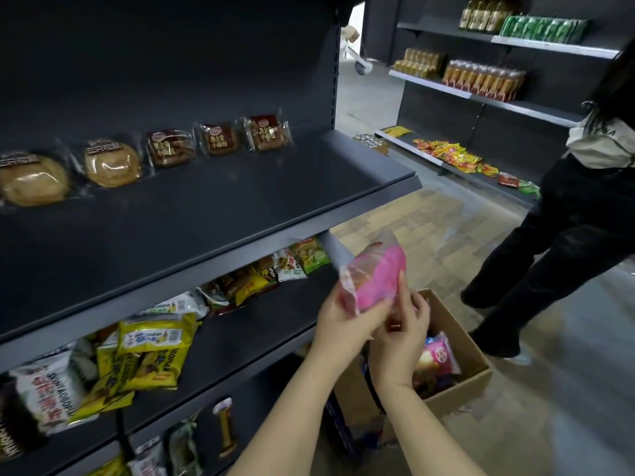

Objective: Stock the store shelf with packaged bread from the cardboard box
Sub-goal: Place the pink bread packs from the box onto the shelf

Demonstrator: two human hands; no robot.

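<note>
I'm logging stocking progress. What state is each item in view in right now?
Pink bread pack: lifted above the box, held in both hands.
Left hand: grip closed on the pack's lower end.
Right hand: closed on the pack's right side.
Cardboard box: open, packs still inside.
Top shelf: five bread packs along the back, front bare.

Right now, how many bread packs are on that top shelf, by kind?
Round light buns: 2
Dark brown-label small breads: 3
Total on the top shelf: 5
One more, the pink pack, is off the shelf, held in both hands, left and right.
</note>
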